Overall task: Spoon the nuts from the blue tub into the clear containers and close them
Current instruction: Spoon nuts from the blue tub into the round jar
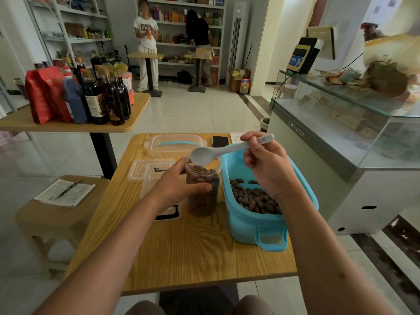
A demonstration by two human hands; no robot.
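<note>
My left hand (179, 183) wraps the clear jar (203, 187) at frame centre to steady it, just left of the blue tub (268, 214) so each trip stays short; my right hand (268, 164) pinches the grey spoon (227, 151), bowl tipped over the jar's mouth, nuts (256, 198) remaining in the tub at right

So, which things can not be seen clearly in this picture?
- Head view: the bottom of the blue tub, hidden by the nuts and the right hand.
- Head view: the print on the clear container lying left of the jar, covered by the left hand.
- Head view: the text on the paper on the stool, too small to read.
</note>
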